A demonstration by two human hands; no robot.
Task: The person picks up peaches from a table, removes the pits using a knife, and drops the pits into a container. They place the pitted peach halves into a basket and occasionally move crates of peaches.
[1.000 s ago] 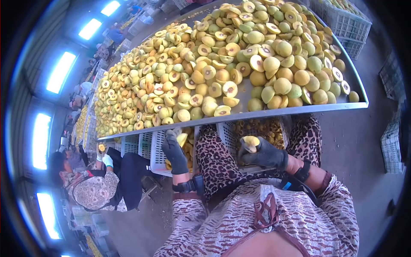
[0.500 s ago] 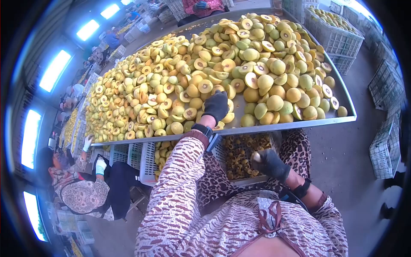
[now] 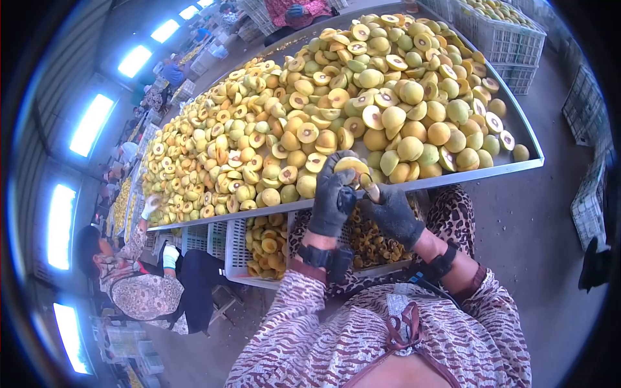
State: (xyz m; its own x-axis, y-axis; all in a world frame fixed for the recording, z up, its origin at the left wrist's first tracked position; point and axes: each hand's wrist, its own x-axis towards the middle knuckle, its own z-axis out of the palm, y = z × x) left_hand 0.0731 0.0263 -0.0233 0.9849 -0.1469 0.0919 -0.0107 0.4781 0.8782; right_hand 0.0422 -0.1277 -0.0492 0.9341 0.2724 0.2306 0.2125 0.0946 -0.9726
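Observation:
My left hand (image 3: 333, 204), in a dark glove, is closed around a yellow peach half (image 3: 351, 164) with its cut face up, just over the near rim of a metal-edged table (image 3: 453, 179). My right hand (image 3: 397, 216), gloved too, grips a small pale-handled tool (image 3: 371, 189), its tip right at the fruit's brown centre. Both hands are close together in front of my body. A big heap of peach halves (image 3: 304, 107) covers the table beyond them, some cut side up. Below my hands, a container holds brown pits and scraps (image 3: 375, 244).
Under the table edge, a white crate (image 3: 236, 249) holds more peach halves. A co-worker (image 3: 142, 291) sits at the left, one gloved hand at the heap; another person (image 3: 301, 13) is across the table. Stacked crates (image 3: 508, 45) of fruit stand at the far right, with others (image 3: 588, 200) along that side.
My left hand has drawn back from the heap to the table edge with a peach half. My right hand has risen from over the scraps to meet it, tool at the fruit.

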